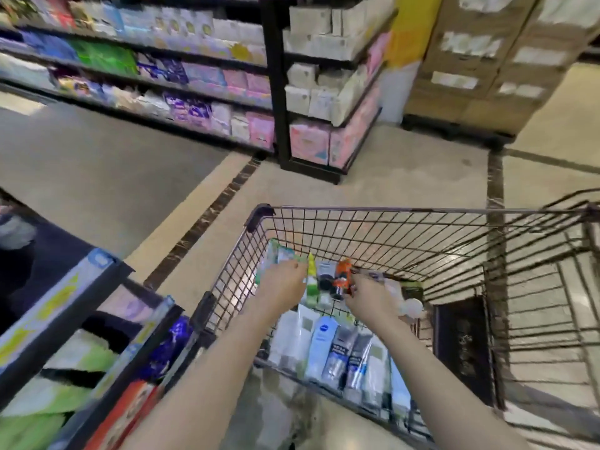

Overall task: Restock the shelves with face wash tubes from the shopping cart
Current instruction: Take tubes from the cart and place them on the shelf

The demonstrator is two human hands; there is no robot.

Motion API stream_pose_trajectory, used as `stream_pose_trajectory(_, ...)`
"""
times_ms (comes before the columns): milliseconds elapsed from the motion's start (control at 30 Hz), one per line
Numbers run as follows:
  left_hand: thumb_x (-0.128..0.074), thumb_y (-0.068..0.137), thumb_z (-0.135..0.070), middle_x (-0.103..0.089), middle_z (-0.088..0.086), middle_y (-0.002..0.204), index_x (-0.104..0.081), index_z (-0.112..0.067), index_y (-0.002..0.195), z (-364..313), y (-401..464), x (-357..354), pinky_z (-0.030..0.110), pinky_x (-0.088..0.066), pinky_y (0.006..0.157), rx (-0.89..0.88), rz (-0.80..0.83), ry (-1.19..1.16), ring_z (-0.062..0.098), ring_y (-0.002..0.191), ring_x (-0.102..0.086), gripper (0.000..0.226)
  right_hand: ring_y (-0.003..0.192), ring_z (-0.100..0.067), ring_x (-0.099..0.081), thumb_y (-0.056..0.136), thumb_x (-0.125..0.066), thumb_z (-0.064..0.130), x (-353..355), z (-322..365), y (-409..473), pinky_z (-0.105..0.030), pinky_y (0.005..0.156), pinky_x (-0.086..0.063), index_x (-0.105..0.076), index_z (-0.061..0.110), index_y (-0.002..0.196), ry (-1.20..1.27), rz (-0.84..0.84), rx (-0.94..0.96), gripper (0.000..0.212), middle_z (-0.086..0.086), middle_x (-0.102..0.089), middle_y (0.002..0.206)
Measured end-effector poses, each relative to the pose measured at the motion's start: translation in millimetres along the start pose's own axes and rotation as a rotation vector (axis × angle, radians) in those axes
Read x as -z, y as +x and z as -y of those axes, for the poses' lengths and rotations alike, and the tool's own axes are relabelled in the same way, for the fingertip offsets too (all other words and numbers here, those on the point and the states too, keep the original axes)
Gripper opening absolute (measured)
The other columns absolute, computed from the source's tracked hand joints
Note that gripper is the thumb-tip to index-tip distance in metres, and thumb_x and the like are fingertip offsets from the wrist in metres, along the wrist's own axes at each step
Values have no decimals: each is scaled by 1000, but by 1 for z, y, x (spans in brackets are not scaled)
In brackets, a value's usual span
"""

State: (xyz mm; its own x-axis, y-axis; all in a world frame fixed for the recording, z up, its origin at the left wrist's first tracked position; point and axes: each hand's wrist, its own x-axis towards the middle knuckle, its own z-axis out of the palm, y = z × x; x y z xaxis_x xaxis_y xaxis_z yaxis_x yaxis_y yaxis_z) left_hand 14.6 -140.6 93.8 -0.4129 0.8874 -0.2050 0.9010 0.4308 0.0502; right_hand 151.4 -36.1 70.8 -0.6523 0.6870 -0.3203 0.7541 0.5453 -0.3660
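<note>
- Leftmost, at the lower left of the frame, a shelf unit (81,306) carries blurred green, purple and red packs.
- Left hand (281,284), centre of the frame, reaches into the shopping cart (389,210); fingers curled round a pale green pack (276,254) at the cart's far left corner.
- Face wash tubes (337,352) lie side by side on the cart floor, below both hands.
- Right hand (370,298), just right of centre, pinches an orange tube (342,277) between thumb and fingertips.
- Cardboard boxes (487,60) are stacked at the upper right; stocked shelves (194,76) fill the upper left.
</note>
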Motion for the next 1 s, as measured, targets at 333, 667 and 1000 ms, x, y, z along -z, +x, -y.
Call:
stream_pose_trajectory(333, -41, 95, -20, -50, 10, 132, -38, -14, 136, 37, 52, -139, 36, -46, 84, 95, 394, -188, 29, 114, -53, 42, 115, -29, -54, 90, -57, 27, -122, -28, 59, -32, 93, -43, -49, 6, 127, 469, 293, -500, 43, -14, -59, 124)
stream_pose_trajectory(667, -50, 94, -29, -52, 14, 127, -37, -5, 132, 48, 54, -237, 33, -47, 89, 442, 680, -597, 28, 112, -54, 47, 91, -20, -49, 92, -51, 12, -201, -46, 72, -24, 62, -38, -42, -1, 128, 541, 565, -695, 39, -12, -53, 106)
stream_pose_trajectory(1000, -63, 85, -37, -49, 14, 130, -37, -4, 130, 34, 67, -270, 30, -46, 89, 549, 765, -647, 26, 116, -51, 61, 99, -27, -61, 84, -63, 15, -236, -42, 84, -26, 68, -46, -53, 1, 114, 583, 383, -795, 35, -16, -58, 119)
